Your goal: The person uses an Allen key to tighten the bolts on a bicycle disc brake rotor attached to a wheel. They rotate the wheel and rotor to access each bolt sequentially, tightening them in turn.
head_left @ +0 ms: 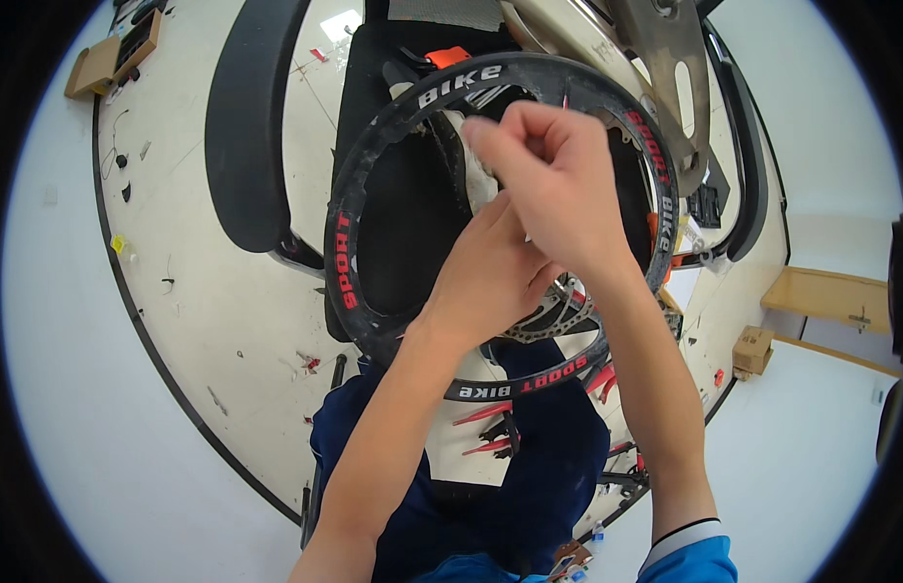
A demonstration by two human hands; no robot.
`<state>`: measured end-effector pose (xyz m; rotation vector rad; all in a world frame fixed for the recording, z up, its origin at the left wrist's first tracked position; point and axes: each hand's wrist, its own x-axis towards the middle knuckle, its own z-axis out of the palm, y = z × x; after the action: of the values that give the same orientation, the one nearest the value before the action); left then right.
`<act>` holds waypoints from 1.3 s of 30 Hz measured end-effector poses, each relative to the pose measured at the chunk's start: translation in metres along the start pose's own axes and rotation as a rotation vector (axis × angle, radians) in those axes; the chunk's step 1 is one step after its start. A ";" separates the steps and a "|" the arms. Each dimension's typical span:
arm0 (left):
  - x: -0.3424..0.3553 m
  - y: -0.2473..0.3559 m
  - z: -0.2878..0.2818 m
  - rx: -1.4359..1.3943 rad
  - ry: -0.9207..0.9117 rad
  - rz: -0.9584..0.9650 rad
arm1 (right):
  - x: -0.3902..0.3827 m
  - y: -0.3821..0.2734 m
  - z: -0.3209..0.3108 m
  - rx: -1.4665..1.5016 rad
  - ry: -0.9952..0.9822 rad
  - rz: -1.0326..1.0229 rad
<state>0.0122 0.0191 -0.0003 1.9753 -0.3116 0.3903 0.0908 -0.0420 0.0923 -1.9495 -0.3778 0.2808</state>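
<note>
Wheel rim (374,165) under both hands (529,214)

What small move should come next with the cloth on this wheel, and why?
Probably slide the white cloth a little further along the black rim. The right hand pinches it against the rim's inner edge near the top, the left hand sits just below it, and most of the rim lies beyond the cloth.

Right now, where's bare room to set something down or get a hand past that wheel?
Bare floor lies between the black curved line and the black wheel rim, with only small scraps. Crowded: both the left hand and right hand are bunched over the rim with a white cloth; red-and-black parts clutter below.
</note>
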 end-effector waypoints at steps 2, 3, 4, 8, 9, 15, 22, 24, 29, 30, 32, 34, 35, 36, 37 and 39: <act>-0.001 0.000 0.000 -0.004 -0.010 -0.007 | -0.001 0.001 -0.002 -0.018 -0.051 -0.030; -0.001 -0.001 -0.001 0.016 0.022 0.035 | 0.000 -0.002 -0.006 0.040 -0.054 0.015; -0.001 -0.001 -0.002 0.035 0.054 0.082 | 0.000 -0.004 -0.013 0.096 -0.053 0.059; 0.003 0.000 0.000 -0.039 0.086 0.087 | -0.009 0.006 -0.052 0.523 0.135 0.237; 0.003 0.002 -0.001 -0.046 0.070 0.072 | -0.014 0.011 -0.061 0.603 0.213 0.256; 0.004 0.001 -0.002 -0.073 0.084 0.044 | -0.049 0.047 -0.093 0.898 0.604 0.306; 0.004 0.004 -0.002 -0.043 0.055 0.029 | -0.057 0.073 -0.093 1.091 0.746 0.341; 0.005 0.005 -0.003 -0.039 0.044 0.023 | -0.056 0.078 -0.094 1.129 0.770 0.342; 0.005 0.006 -0.005 -0.039 0.024 0.032 | -0.055 0.082 -0.091 1.113 0.808 0.358; 0.005 0.006 -0.006 -0.041 0.022 0.036 | -0.055 0.083 -0.091 1.110 0.810 0.361; 0.005 0.007 -0.007 -0.039 0.018 0.044 | -0.054 0.083 -0.088 1.106 0.832 0.373; 0.005 0.005 -0.007 -0.042 0.019 0.055 | -0.055 0.084 -0.087 1.096 0.860 0.373; 0.005 0.004 -0.006 -0.046 0.021 0.061 | -0.055 0.085 -0.086 1.088 0.877 0.368; 0.005 0.003 -0.005 -0.050 0.023 0.068 | -0.056 0.085 -0.086 1.079 0.894 0.362; 0.005 0.003 -0.005 -0.047 0.020 0.065 | -0.056 0.084 -0.085 1.050 0.919 0.359; 0.005 0.002 -0.005 -0.044 0.015 0.061 | -0.058 0.079 -0.080 0.992 0.970 0.351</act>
<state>0.0156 0.0222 0.0056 1.9228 -0.3684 0.4335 0.0772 -0.1606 0.0528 -0.9590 0.6464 -0.2471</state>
